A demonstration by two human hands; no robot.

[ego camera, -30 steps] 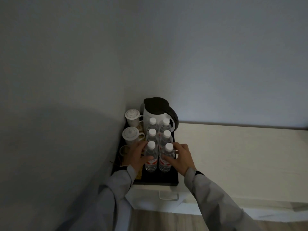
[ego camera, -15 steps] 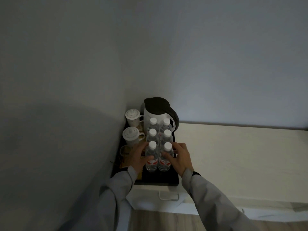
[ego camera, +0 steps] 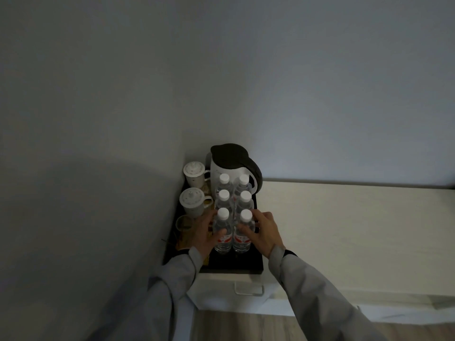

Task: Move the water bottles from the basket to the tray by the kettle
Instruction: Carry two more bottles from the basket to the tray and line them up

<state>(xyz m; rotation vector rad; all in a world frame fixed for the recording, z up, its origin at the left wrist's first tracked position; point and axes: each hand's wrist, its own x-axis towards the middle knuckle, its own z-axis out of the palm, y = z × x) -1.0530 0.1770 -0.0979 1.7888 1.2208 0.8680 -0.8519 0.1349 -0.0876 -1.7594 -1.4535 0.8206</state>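
Note:
Several clear water bottles with white caps stand upright in two rows on a black tray (ego camera: pixel 234 265) in the corner, in front of a white kettle (ego camera: pixel 230 166) with a black lid. My left hand (ego camera: pixel 205 232) wraps the nearest left bottle (ego camera: pixel 222 232). My right hand (ego camera: pixel 262 232) wraps the nearest right bottle (ego camera: pixel 243 233). Both bottles have red labels and rest on the tray. No basket is in view.
Two white lidded cups (ego camera: pixel 194 173) and a small glass (ego camera: pixel 183 223) stand on the tray's left side against the wall. The tray sits on a pale counter (ego camera: pixel 344 230) that runs right. Walls close in on the left and behind.
The two nearest bottles have slid slightly closer to the rows behind them and to each other, with both hands staying around them.

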